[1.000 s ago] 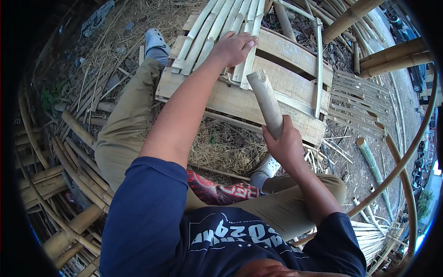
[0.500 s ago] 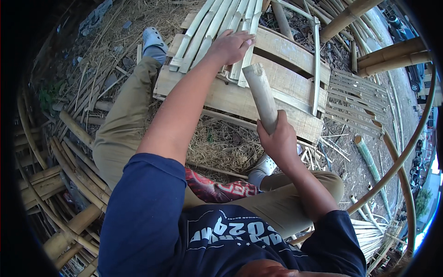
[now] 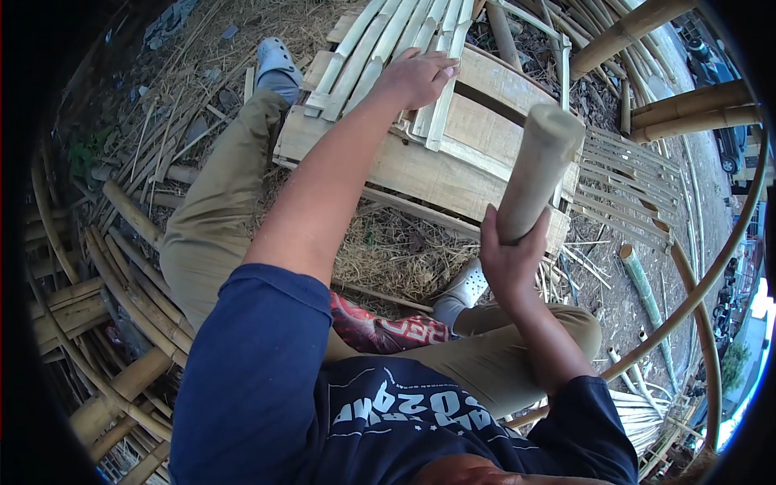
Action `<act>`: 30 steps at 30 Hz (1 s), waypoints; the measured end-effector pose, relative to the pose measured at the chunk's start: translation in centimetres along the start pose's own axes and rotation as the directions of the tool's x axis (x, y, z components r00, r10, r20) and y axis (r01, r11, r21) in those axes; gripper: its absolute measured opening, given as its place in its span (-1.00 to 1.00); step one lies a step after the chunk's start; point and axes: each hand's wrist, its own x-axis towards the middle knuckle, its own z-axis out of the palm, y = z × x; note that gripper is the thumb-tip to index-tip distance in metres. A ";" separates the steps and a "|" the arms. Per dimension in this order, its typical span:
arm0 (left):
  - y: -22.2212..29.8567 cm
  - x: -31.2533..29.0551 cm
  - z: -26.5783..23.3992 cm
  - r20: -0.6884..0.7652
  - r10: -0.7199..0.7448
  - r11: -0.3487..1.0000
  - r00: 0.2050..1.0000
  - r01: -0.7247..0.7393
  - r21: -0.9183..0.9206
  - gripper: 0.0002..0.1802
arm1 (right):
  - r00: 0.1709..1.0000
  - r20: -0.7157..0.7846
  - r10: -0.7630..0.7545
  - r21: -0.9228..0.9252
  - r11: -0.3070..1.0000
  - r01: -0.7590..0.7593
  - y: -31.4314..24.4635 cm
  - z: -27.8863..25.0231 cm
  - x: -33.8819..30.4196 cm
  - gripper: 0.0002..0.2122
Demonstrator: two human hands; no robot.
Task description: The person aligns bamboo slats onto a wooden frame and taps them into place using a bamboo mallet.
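"While both our hands are busy up front, how do they stand?"

"Our left hand point(image 3: 416, 79) lies across the long, pale, split bamboo strips point(image 3: 365, 63), nearer their lower ends, its fingers reaching out to the right and slightly bent. Whether they pinch any strip underneath, we cannot tell."

"And where do those strips rest?"

"Side by side on the low platform of light brown wooden planks point(image 3: 428, 174), over its left part, running up past the edge of our view."

"What about our right hand point(image 3: 515, 255)?"

"It is closed around the lower end of the pale tan, thick, cylindrical stick point(image 3: 533, 178), thumb on the left side, fingers wrapped on the right. We see the stick raised, tilted a little to the right, its free upper end blurred and well apart from the strips."

"Is that stick wood or bamboo?"

"We cannot tell which."

"What else do we have about us?"

"Dry brown straw point(image 3: 384, 250) on the ground before us, one pale grey, perforated clog point(image 3: 275, 58) left of the platform, on our left foot, and its mate point(image 3: 465, 289) on the near side. Right of the platform lies the flat, slatted bamboo panel point(image 3: 626, 186), with the round green bamboo pole point(image 3: 647, 295) near it."
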 end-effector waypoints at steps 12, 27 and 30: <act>-1.1 1.2 0.7 0.006 0.059 0.998 0.998 -0.059 0.015 -0.50 | 0.872 0.444 0.206 -0.411 0.912 -0.007 2.3 0.6 -0.3 -0.60; -0.3 0.8 0.2 0.034 -0.001 1.000 0.999 0.001 0.015 -0.49 | 0.897 0.364 0.250 -0.289 0.946 -0.147 1.1 2.2 -0.9 -0.58; -0.5 0.9 0.2 0.023 0.009 1.000 1.000 -0.009 0.023 -0.47 | 0.872 0.392 0.292 -0.329 0.930 -0.164 1.6 2.2 -1.8 -0.57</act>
